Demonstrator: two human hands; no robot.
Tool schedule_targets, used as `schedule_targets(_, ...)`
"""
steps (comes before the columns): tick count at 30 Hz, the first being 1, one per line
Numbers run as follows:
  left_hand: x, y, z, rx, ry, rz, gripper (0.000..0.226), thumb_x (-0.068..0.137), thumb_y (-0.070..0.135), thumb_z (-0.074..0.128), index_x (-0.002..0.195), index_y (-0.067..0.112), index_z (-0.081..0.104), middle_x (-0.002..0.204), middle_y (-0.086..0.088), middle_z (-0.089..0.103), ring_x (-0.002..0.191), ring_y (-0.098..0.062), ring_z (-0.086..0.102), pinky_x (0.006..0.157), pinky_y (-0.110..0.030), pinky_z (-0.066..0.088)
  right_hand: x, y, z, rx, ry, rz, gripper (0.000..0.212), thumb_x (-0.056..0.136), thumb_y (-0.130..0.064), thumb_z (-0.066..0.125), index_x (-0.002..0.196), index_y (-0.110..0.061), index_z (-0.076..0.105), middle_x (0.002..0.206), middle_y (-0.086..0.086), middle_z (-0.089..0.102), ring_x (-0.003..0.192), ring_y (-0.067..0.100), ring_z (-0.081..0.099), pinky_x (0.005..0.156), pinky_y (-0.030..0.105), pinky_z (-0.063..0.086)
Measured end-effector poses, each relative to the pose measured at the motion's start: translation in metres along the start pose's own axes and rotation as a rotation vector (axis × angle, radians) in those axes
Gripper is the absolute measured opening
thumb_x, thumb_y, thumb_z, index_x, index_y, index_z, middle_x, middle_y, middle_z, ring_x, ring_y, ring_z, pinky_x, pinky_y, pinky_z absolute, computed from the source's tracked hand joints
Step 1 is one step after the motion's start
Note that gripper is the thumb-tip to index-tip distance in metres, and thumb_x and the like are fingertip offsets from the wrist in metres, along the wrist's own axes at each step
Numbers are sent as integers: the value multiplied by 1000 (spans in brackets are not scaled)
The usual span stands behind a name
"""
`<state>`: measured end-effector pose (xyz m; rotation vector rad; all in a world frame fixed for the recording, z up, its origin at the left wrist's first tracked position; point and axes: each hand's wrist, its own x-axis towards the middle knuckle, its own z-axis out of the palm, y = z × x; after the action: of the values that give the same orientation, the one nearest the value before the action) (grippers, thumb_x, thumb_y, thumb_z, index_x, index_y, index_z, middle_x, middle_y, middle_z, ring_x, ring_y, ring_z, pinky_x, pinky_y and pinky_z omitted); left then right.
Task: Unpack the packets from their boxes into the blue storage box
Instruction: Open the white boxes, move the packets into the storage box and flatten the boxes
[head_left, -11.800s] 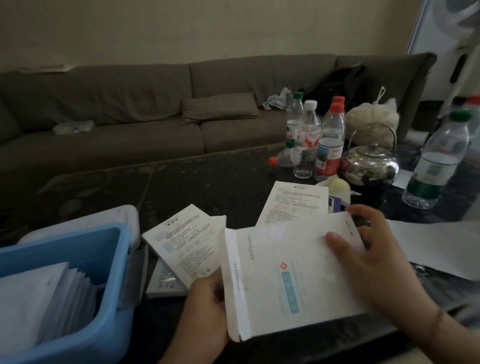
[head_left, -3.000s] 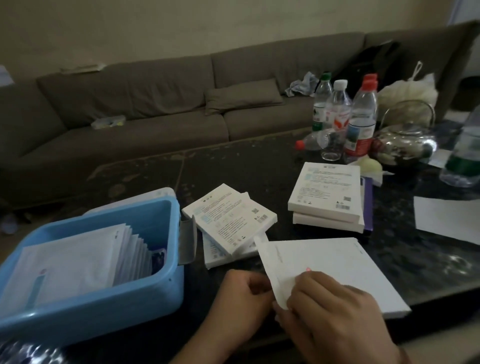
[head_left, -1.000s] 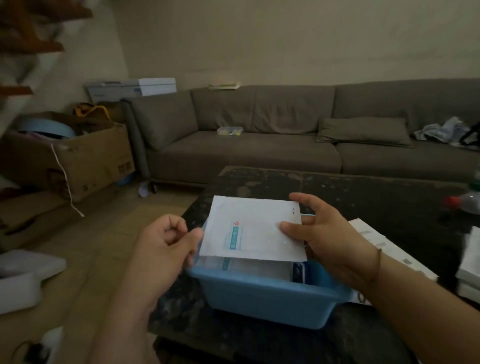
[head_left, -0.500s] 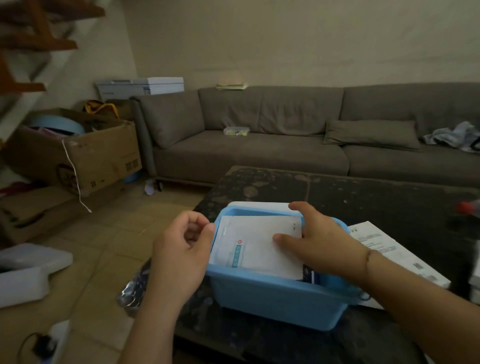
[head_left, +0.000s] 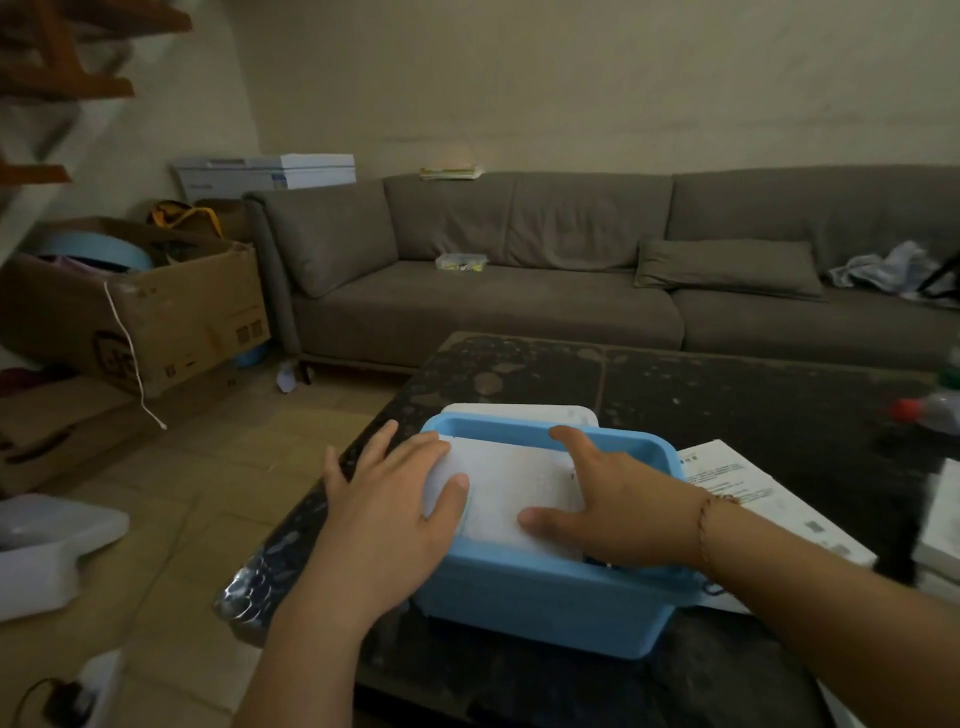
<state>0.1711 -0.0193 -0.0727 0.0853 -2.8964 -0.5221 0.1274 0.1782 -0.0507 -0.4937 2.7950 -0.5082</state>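
Note:
The blue storage box (head_left: 540, 603) stands on the near left corner of the dark table (head_left: 701, 395). White packets (head_left: 514, 493) lie inside it, the top one flat. My left hand (head_left: 395, 504) rests with spread, straight fingers on the packets' left side and over the box's left rim. My right hand (head_left: 618, 504) lies flat on the packets' right side, fingers stretched toward the far rim. A white lid (head_left: 519, 413) shows behind the box. White product boxes (head_left: 748, 493) lie to the right of the blue box.
A grey sofa (head_left: 519, 291) runs behind the table. Cardboard boxes (head_left: 145, 306) stand on the floor at left. A white container (head_left: 47, 551) sits on the tiles at near left. A bottle with a red cap (head_left: 930, 410) lies at the table's right edge.
The packet that both hands held above the box has gone down into it. Both hands have let go and now lie flat on top of the packets.

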Motion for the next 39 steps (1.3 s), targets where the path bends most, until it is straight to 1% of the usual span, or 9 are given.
schedule_targets(8, 3, -1, 2, 123, -21, -17, 55, 96, 58, 25, 148, 39, 26, 158, 21, 20, 148, -6, 0, 113, -58, -17, 3, 6, 4, 3, 29, -34, 94, 82, -66, 57, 151, -33, 2, 135, 2, 54, 94, 10, 59, 91, 29, 48)
schedule_targets(12, 2, 3, 2, 48, -13, -26, 55, 97, 57, 26, 148, 37, 26, 158, 17, 20, 148, -7, 2, 116, -54, -14, -13, 11, -7, 18, 164, -38, 89, 82, -64, 58, 149, -39, 5, 116, 0, 61, 83, 7, 62, 73, 24, 55)
schedule_targets(17, -5, 11, 5, -165, 228, 79, 62, 90, 64, 27, 141, 32, 42, 152, 11, 36, 141, -9, 26, 118, -43, 21, -90, 57, -36, 210, 650, -239, 53, 78, -57, 54, 128, -46, 40, 75, -13, 64, 59, 1, 61, 54, 11, 47)
schedule_targets(19, -14, 28, 6, -262, 420, 224, 51, 94, 58, 34, 123, 25, 59, 131, 6, 57, 123, -9, 47, 106, -36, 40, -124, 87, -29, 146, 758, -229, 23, 83, -62, 52, 102, -49, 51, 69, -14, 62, 54, 3, 59, 47, 8, 42)
schedule_targets(21, -32, 58, 9, -389, 518, 465, 38, 94, 47, 43, 101, 18, 67, 102, 7, 65, 99, -6, 57, 89, -28, 47, -150, 115, -14, -25, 712, -130, 30, 79, -75, 46, 83, -46, 53, 66, -17, 60, 49, 1, 55, 42, 11, 40)
schedule_targets(24, -60, 102, 31, -457, 357, 831, 35, 95, 41, 46, 75, 21, 67, 73, 11, 62, 74, 0, 55, 75, -18, 44, -170, 161, 20, -317, 488, -110, 36, 71, -81, 47, 76, -45, 44, 60, -24, 49, 47, -10, 47, 43, 7, 37)
schedule_targets(27, -70, 126, 67, -245, 39, 1001, 36, 100, 38, 43, 70, 27, 61, 63, 17, 59, 64, 7, 51, 66, -10, 45, -173, 184, 52, -570, 426, -265, 20, 66, -57, 41, 76, -40, 43, 63, -20, 56, 47, 0, 53, 36, 14, 40)
schedule_targets(32, -85, 141, 97, -551, -340, 733, 32, 94, 49, 45, 78, 24, 59, 85, 11, 60, 86, 1, 59, 83, -16, 43, -166, 192, 66, -627, 518, -251, 32, 64, -61, 41, 52, -34, 56, 51, -16, 51, 40, 4, 50, 45, 18, 19)
schedule_targets(39, -65, 171, 144, -692, -539, 343, 31, 87, 14, 62, 94, 43, 72, 87, 14, 74, 83, 3, 67, 82, -18, 53, -172, 190, 72, -454, 779, -182, 35, 81, -45, 54, 52, -26, 53, 53, -12, 51, 47, 8, 49, 39, 21, 37)
